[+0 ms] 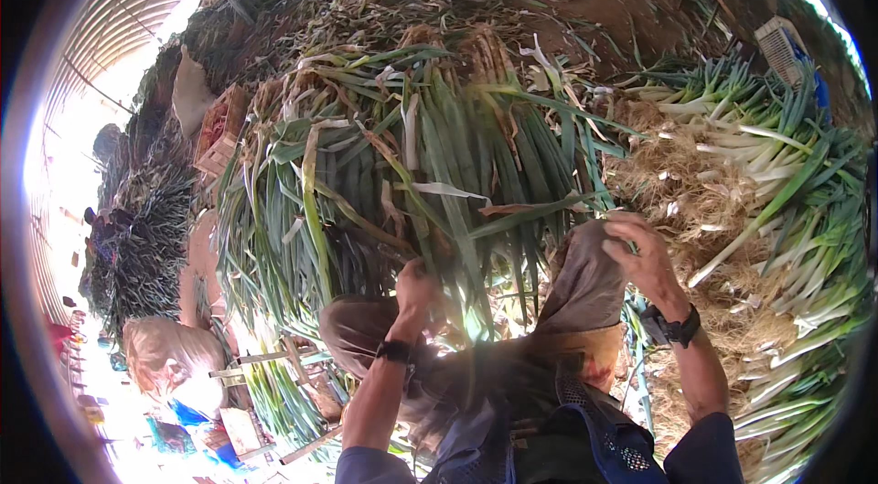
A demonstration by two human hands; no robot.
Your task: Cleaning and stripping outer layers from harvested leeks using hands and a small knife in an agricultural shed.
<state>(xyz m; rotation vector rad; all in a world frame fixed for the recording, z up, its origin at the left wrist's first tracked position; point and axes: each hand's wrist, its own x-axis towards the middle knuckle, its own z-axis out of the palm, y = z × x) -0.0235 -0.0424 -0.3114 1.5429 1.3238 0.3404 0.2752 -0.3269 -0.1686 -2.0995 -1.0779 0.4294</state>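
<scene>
A large heap of leeks (366,173) with long green leaves lies in front of my knees, some leaves yellowed or dry. My left hand (416,292) is closed in a fist over my left knee, at the near edge of the leaves. What it holds, if anything, is hidden and slightly blurred. Beside my right knee is my right hand (642,255), its fingers loosely bent and apart, with nothing seen in them. To its right lies a long row of trimmed leeks (805,255), white stems and bushy roots (713,200) turned toward me.
A wooden crate (222,127) and a pale sack (189,91) stand at the left. Another full sack (174,356) lies nearer. A light plastic crate (782,49) is at the far right. Leaf scraps cover the brown ground (585,13) beyond the heap.
</scene>
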